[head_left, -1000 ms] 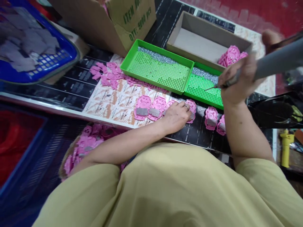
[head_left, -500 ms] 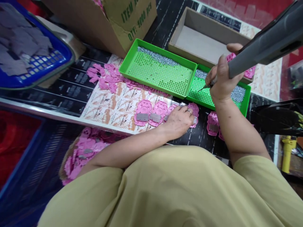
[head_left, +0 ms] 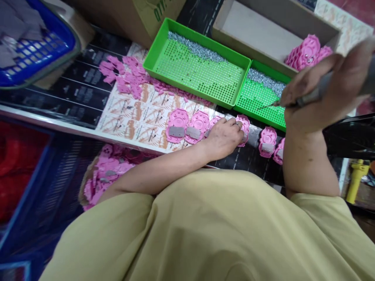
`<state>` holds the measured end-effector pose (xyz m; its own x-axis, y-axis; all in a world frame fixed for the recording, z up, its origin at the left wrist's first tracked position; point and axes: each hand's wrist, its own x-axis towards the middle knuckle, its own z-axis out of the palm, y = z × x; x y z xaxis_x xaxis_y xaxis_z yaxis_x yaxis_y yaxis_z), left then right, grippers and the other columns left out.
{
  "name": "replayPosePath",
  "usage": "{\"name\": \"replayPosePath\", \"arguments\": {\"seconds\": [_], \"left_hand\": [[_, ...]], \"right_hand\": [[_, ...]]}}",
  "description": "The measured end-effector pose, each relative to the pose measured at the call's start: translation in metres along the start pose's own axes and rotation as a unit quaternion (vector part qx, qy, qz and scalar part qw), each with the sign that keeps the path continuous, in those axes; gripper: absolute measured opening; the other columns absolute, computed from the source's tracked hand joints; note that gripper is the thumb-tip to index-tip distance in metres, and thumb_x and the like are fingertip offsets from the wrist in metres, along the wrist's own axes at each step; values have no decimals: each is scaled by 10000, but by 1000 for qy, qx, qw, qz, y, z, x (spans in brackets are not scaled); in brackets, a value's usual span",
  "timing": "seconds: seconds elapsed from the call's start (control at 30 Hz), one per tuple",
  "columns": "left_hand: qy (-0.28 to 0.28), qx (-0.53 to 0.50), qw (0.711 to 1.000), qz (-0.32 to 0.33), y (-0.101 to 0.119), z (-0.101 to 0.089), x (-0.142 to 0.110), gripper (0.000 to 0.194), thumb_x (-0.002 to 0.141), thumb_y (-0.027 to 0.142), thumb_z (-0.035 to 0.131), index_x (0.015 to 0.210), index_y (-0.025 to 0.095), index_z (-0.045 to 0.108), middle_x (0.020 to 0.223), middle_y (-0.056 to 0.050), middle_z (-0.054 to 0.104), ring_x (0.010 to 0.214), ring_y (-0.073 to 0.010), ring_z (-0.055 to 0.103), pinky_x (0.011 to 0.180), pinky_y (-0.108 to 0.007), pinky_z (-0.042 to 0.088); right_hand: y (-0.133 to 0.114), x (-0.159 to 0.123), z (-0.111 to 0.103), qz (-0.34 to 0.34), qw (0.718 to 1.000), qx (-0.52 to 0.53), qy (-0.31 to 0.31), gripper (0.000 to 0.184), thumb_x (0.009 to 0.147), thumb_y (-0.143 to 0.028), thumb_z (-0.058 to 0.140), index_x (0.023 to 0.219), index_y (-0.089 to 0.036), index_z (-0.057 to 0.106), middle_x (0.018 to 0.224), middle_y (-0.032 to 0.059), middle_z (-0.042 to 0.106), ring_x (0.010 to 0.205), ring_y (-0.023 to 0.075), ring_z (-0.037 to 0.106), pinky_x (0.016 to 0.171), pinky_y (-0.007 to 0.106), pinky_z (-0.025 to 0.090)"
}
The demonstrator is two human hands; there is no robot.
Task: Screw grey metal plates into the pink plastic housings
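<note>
My right hand (head_left: 315, 93) is wrapped around a grey electric screwdriver (head_left: 319, 91), held up close to the camera. Its thin bit points left over the smaller green tray (head_left: 249, 102), which holds small silver screws (head_left: 262, 81). My left hand (head_left: 224, 136) lies palm down, fingers stretched over pink plastic parts (head_left: 245, 127) in a row on the bench; it partly hides them. Left of that hand, two more pink parts (head_left: 177, 121) bear grey plates. Others (head_left: 268, 138) lie between my hands, one partly behind my right forearm.
A larger green tray (head_left: 152, 58) with screws adjoins the smaller one. Behind stands a cardboard tray (head_left: 258, 29) with stacked pink parts (head_left: 306, 52). Loose pink pieces (head_left: 125, 74) lie left, near a blue basket (head_left: 63, 47) and a carton (head_left: 146, 19). Below the bench edge is a box of pink parts (head_left: 111, 171).
My right hand has lifted the screwdriver nearer the camera and to the right, uncovering stacked pink parts in the cardboard tray. My left hand stays over the same pink parts. The view has shifted slightly.
</note>
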<state>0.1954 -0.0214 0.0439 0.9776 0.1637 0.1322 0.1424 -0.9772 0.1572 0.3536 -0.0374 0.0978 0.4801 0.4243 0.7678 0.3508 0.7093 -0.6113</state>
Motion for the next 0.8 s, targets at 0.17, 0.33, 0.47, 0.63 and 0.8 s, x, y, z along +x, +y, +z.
{"name": "replayPosePath", "arguments": {"seconds": [0.17, 0.33, 0.47, 0.63, 0.8], "left_hand": [[24, 15, 999, 15, 0, 6, -1, 148, 921, 129, 590, 903, 128, 737, 883, -124, 712, 921, -255, 603, 691, -352, 372], [36, 21, 999, 12, 1, 8, 0, 160, 929, 133, 583, 902, 132, 741, 883, -123, 706, 937, -257, 598, 708, -358, 378], [15, 14, 1000, 7, 1, 6, 0, 176, 926, 116, 567, 911, 124, 743, 891, -126, 706, 956, -258, 607, 711, -357, 385], [6, 5, 1000, 4, 1, 4, 1, 158, 890, 114, 586, 917, 117, 742, 920, -131, 709, 952, -256, 612, 713, -352, 386], [-4, 9, 1000, 5, 1, 2, 2, 152, 881, 111, 590, 911, 113, 739, 912, -136, 712, 963, -264, 630, 708, -350, 406]], "right_hand": [[-33, -46, -5, 34, 999, 20, -20, 261, 907, -364, 641, 1163, -383, 687, 423, -116, 340, 227, 64, 212, 223, 194, 192], [-34, -70, -16, 98, 995, -17, -24, 361, 901, -477, 649, 1254, -425, 598, 437, -116, 371, 270, 103, 315, 315, 233, 366], [-31, -70, -14, 86, 996, -9, -27, 338, 914, -463, 607, 1249, -425, 579, 442, -117, 375, 262, 99, 258, 292, 223, 293], [-28, -70, -12, 76, 994, 33, -70, 292, 873, -405, 653, 1165, -420, 636, 437, -139, 353, 224, 70, 196, 242, 199, 226], [-27, -69, -16, 87, 990, 21, -109, 345, 864, -484, 695, 1198, -445, 612, 419, -146, 344, 217, 78, 249, 246, 199, 270]]}}
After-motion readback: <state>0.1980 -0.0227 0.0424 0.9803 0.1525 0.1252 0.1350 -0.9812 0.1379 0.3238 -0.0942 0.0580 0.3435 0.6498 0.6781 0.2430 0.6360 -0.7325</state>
